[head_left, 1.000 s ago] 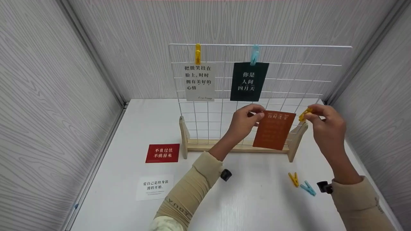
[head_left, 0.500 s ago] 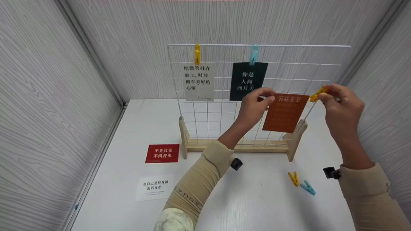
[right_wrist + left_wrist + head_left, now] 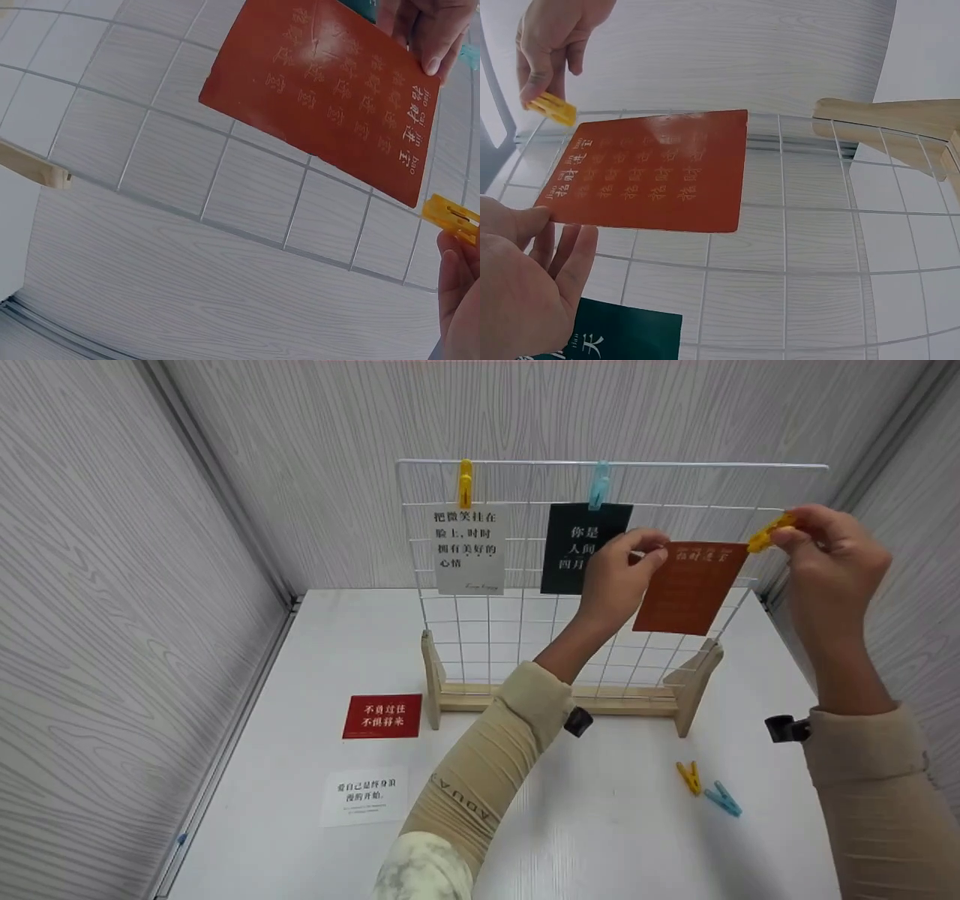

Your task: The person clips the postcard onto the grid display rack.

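My left hand pinches an orange-red card by its upper left corner, in front of a white wire grid. Beside the card's upper right corner, my right hand pinches a yellow clothes peg. In the right wrist view the tip of the yellow peg lies close to that corner; whether they touch I cannot tell. A dark green card, partly hidden by my left hand, hangs on the grid under a blue peg. To its left a white card hangs from another yellow peg.
The grid stands in a wooden base on a white table. A red card and a white printed card lie at left. A yellow peg and a blue peg lie at right. Grey panels surround the table.
Both hands have risen and shifted right, carrying the orange-red card and the yellow peg up along the grid. The hanging cards and the things on the table stay put.
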`<state>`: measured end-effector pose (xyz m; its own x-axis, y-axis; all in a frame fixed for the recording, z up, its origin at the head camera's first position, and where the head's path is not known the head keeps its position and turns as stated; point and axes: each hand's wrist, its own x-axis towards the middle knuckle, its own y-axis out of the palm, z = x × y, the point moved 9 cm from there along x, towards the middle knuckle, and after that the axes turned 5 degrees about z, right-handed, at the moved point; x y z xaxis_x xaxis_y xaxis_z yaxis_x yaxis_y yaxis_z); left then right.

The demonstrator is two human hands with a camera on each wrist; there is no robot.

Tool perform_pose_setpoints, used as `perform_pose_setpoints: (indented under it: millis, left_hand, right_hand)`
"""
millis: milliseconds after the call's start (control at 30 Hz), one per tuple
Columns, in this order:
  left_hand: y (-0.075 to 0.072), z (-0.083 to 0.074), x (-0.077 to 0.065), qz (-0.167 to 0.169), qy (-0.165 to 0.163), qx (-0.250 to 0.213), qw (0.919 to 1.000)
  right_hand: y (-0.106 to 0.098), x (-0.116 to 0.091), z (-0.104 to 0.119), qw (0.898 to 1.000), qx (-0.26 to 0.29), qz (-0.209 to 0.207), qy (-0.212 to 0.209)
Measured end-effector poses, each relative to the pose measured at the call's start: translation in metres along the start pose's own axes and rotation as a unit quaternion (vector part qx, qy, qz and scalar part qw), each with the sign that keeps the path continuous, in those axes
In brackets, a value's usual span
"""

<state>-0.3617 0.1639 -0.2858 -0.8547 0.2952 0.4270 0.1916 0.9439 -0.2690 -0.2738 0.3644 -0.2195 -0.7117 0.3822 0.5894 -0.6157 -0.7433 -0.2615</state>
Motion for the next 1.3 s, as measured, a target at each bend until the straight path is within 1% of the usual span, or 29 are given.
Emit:
perform_pose_setpoints:
  millis: [67,300,400,500,667,767,867,1067,1167,1300]
  left_hand:
    - [0.0,-0.004,0.003,-0.003,0.0,0.006,1.0]
    - [0.002,-0.014,0.011,-0.012,-0.004,0.02,0.9997]
    - [0.002,-0.019,0.013,-0.018,-0.004,0.036,0.9992]
    - [0.002,-0.022,0.014,-0.026,-0.005,0.044,0.9987]
    - [0.004,-0.026,0.015,-0.032,-0.006,0.056,0.9979]
    - [0.005,-0.028,0.016,-0.036,-0.003,0.064,0.9973]
    - [0.006,-0.029,0.018,-0.045,0.001,0.078,0.9959]
    - [0.007,-0.033,0.019,-0.065,0.013,0.119,0.9906]
    - [0.008,-0.033,0.019,-0.072,0.018,0.129,0.9889]
    - [0.01,-0.034,0.019,-0.073,0.023,0.134,0.988]
  right_hand:
    - [0.002,0.002,0.004,1.0,0.0,0.0,0.0]
    - [0.009,0.015,-0.002,1.0,0.006,0.006,-0.004]
    - [0.01,0.018,0.001,1.0,0.015,0.004,-0.003]
    - [0.012,0.021,0.004,1.0,0.019,0.001,-0.012]
    - [0.016,0.024,0.011,0.999,0.02,-0.004,-0.033]
    - [0.02,0.025,0.014,0.999,0.016,-0.006,-0.038]
    - [0.023,0.025,0.015,0.999,0.006,-0.003,-0.039]
    - [0.025,0.028,0.012,0.999,-0.01,0.002,-0.038]
    - [0.027,0.029,0.011,0.999,-0.011,0.009,-0.033]
    - [0.029,0.028,0.013,0.999,-0.011,0.014,-0.034]
